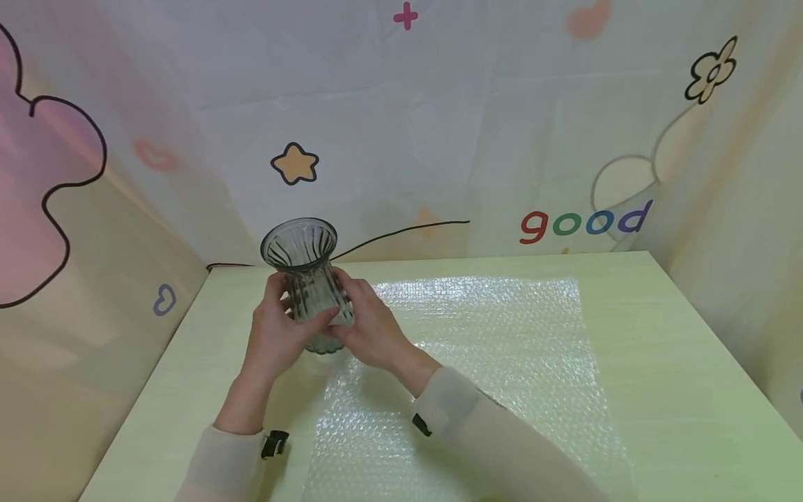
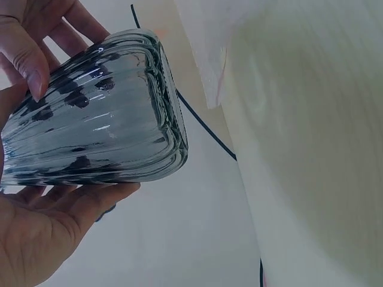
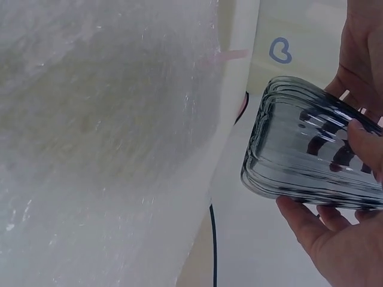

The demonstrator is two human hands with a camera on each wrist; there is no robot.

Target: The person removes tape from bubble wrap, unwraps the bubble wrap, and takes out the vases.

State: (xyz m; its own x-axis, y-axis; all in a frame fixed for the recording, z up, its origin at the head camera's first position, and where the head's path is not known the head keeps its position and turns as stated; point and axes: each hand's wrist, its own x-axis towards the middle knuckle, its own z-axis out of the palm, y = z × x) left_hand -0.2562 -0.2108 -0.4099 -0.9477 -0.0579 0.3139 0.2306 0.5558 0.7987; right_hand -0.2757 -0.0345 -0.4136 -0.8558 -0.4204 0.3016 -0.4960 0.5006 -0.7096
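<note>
A grey-tinted, ribbed glass vase (image 1: 310, 293) with a flared mouth is held upright, tilted slightly, between both hands over the left part of the table. My left hand (image 1: 276, 324) grips its left side, thumb across the front. On the other side my right hand (image 1: 370, 321) grips it, with its thumb near the left one. The left wrist view shows the clear vase base (image 2: 128, 113) apart from the tabletop. In the right wrist view the same vase (image 3: 311, 149) sits between the fingers of both hands.
A sheet of bubble wrap (image 1: 489, 362) lies flat on the pale green table (image 1: 677, 390), to the right of the vase. A printed curtain (image 1: 401, 139) stands behind the table and along both sides.
</note>
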